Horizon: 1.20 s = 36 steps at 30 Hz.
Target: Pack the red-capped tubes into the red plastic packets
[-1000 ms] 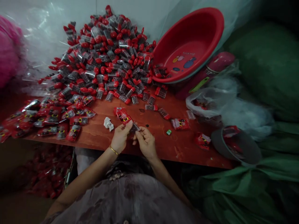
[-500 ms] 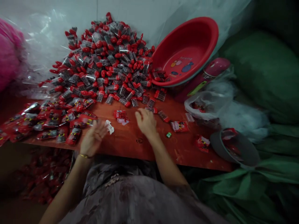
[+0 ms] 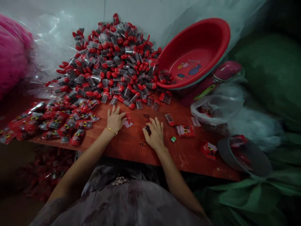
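My left hand is over the table with its fingers spread, its fingertips by a small stack of flat red wrappers with a pale label. Whether it touches the wrappers is hard to tell. My right hand is curled, thumb and fingers around a small dark-filled tube, which is mostly hidden by the hand. Beyond both hands rises a big heap of clear tubes with red caps and dark contents. Left of my left hand lies a pile of filled red packets.
A red basin leans at the back right, some tubes at its lip. Beside it are a pink flask and a plastic bag. A loose tube, a red packet, a green piece and a grey bowl lie to the right.
My left hand has moved right and forward, from the packet pile to the red wrappers. My right hand has drawn back toward me with a tube taken from the table.
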Motion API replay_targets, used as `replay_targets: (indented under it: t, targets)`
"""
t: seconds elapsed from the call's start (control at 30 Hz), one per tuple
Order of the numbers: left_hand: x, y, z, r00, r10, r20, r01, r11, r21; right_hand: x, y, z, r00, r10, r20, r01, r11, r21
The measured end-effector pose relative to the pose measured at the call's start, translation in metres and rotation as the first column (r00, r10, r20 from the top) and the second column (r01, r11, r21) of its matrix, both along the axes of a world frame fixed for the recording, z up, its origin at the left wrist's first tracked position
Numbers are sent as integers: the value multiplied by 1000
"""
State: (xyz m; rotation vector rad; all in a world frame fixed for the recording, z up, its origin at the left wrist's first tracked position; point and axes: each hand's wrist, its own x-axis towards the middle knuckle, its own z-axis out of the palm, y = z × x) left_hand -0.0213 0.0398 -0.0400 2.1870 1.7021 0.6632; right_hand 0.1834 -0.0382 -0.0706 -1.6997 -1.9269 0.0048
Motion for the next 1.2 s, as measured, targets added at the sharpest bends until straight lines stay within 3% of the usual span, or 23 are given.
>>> replay_targets:
  t: [0.1,0.23,0.37,0.5,0.6,0.7,0.77,0.83,0.9,0.97,1.03,1.07,1.2]
  targets:
    - [-5,5,-8,980,-36,-195,38,999,4,2,1,-2,1000,4,-18,-3,994,106]
    - [-6,-7,-5,982,-3,-186,22,994,104,-5,4,8,993,39,-112,-14,976,215]
    - [-1,-16,7,984,-56,-168,82,985,152,-25,10,24,959,24,-281,8,993,115]
    - [1,-9,3,968,-101,-230,115,992,50,-43,18,30,959,-1,-284,8,1000,25]
    - [0,-3,-5,982,-91,-163,92,996,-3,-46,16,29,957,59,-285,-47,998,47]
    - [-1,-3,-2,994,-33,104,35,999,-18,-41,9,27,937,78,-341,-57,996,71]
    - [1,-6,8,897,43,441,-1,996,-94,-39,5,28,903,53,-426,-33,998,55]
    - [3,-13,22,619,144,772,55,973,-225,-39,5,30,819,27,-572,-25,1000,12]
    - [7,-21,35,289,272,918,211,917,-338,-42,7,35,663,22,-748,-75,996,-37]
    - [12,-30,43,104,391,915,365,840,-401,-46,10,40,480,39,-876,-169,984,-48]
    - [17,-38,46,53,467,883,432,786,-442,-50,10,46,362,63,-930,-246,969,-30]
    - [19,-42,45,49,492,869,438,772,-461,-51,9,49,343,71,-936,-255,967,-20]
    - [27,-54,38,64,537,841,433,744,-508,-48,1,54,442,17,-897,-129,991,-44]
